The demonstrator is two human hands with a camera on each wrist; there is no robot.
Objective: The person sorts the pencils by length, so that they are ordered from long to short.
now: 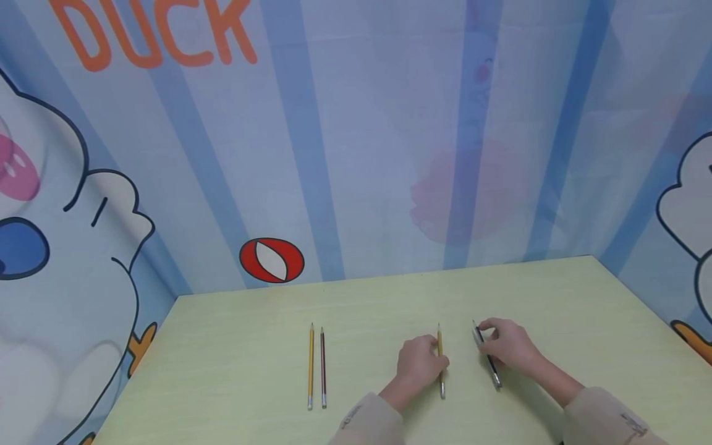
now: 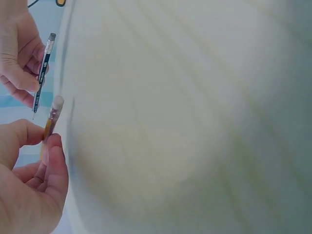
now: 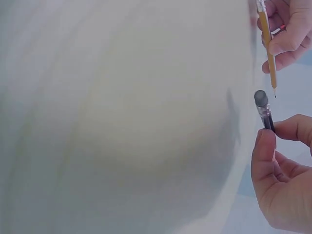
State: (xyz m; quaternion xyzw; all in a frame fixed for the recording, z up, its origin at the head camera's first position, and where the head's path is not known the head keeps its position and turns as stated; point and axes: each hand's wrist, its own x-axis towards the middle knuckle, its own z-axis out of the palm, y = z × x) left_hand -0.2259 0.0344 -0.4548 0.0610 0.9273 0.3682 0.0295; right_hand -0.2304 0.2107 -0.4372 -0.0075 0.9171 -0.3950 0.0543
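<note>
My left hand [image 1: 419,363] pinches a yellow pencil [image 1: 440,346] between thumb and fingers, its sharpened tip pointing to the back of the table. In the left wrist view the white eraser end [image 2: 57,103] of that pencil sticks out past the fingertips. To its right, my right hand [image 1: 513,346] pinches a black pencil [image 1: 492,369], which slants with its tip toward the back left. The right wrist view shows the dark grey eraser [image 3: 261,98] and metal band of the black pencil. The two held pencils are apart from each other.
Left of my hands, another yellow pencil [image 1: 311,371] and a dark red pencil [image 1: 323,371] lie side by side on the pale table [image 1: 222,358], tips to the back. A printed blue-striped cloth [image 1: 361,154] stands behind the table and along its sides.
</note>
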